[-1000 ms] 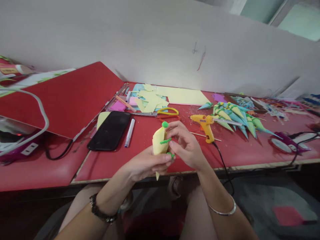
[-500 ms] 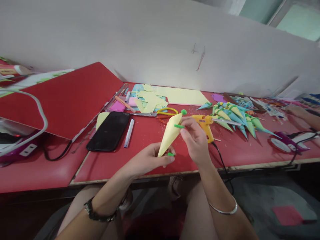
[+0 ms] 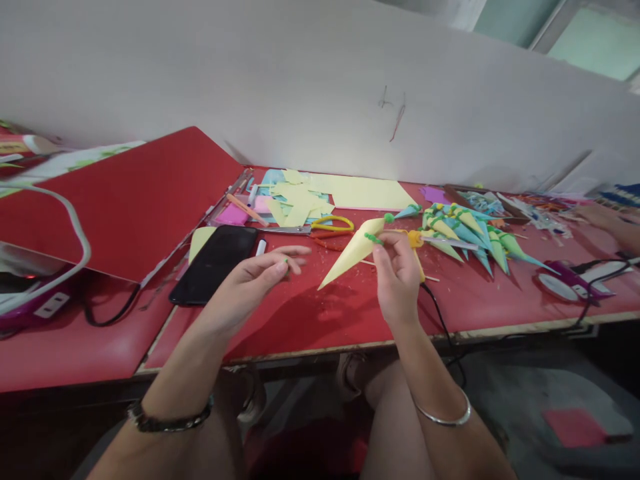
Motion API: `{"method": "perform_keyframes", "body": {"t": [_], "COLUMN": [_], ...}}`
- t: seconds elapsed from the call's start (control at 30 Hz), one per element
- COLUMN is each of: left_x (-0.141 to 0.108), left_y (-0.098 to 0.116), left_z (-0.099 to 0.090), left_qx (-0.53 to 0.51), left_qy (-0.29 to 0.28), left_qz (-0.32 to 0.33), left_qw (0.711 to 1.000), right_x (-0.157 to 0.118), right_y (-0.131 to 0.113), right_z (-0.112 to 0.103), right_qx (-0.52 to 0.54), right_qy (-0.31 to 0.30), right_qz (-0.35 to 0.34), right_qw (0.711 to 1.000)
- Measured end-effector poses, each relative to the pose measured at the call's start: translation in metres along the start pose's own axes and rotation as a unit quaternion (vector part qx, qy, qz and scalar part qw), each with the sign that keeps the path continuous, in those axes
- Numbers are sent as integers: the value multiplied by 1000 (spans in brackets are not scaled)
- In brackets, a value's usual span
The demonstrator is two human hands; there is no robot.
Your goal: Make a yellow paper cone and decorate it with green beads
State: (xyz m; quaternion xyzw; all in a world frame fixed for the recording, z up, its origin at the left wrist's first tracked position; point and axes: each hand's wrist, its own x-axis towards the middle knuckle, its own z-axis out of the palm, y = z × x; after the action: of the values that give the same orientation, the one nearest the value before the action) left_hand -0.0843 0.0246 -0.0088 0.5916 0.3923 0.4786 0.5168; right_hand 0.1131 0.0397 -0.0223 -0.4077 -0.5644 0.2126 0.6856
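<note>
My right hand (image 3: 399, 270) pinches a pale yellow paper cone (image 3: 353, 252) near its wide upper end, its tip pointing down and left above the red table. A green fuzzy ball (image 3: 389, 218) sits at the cone's top, and a short green fuzzy strip (image 3: 373, 238) shows beside my right fingertips. My left hand (image 3: 260, 275) is away from the cone, over the phone's right side, thumb and fingers closed on a small green piece (image 3: 286, 260). Behind my right hand a yellow glue gun (image 3: 415, 240) lies partly hidden.
A black phone (image 3: 216, 263), scissors (image 3: 333, 225) and yellow and blue paper scraps (image 3: 296, 200) lie left and behind. Finished-looking cones (image 3: 463, 230) are piled at the right. A red board (image 3: 135, 200) leans at the left. Another person's hand (image 3: 605, 223) is far right.
My left hand has let go of the cone's lower part and moved left, covering part of the white pen. My right hand has shifted the cone slightly right and tilted it flatter.
</note>
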Motion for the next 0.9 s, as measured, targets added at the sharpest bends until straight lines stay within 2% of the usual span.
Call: {"method": "perform_keyframes", "body": {"t": [0.07,0.17,0.3,0.4,0.5,0.6,0.67,0.77,0.9], "left_x": [-1,-2,-2,-3,-4,-3,-3,-5,-5], "left_y": [0,-3,-11,-12,-10,-7,-8,-13,-24], "left_z": [8,26,40,43,42,39,38,36,33], "left_qx": [2,25,19,13,7,27,25,5,-11], "left_qy": [-45,-106,-133,-122,-83,-51,-43,-43,-56], "left_qz": [26,26,-10,-25,-8,6,-2,-33,-53], "left_qw": [999,994,991,992,997,998,999,999,997], "right_x": [-3,-8,-14,-16,-16,-14,-13,-11,-11], "right_y": [0,-3,-8,-7,-7,-13,-17,-21,-19], "right_z": [3,8,13,13,11,7,4,3,6], "right_qx": [-13,-39,-45,-22,10,2,-13,-31,-45], "right_qy": [-40,-112,-168,-186,-175,-171,-202,-248,-268], "right_qz": [-18,-48,-58,-38,-24,-67,-102,-130,-149], "right_qw": [999,992,983,982,984,983,974,959,951]}}
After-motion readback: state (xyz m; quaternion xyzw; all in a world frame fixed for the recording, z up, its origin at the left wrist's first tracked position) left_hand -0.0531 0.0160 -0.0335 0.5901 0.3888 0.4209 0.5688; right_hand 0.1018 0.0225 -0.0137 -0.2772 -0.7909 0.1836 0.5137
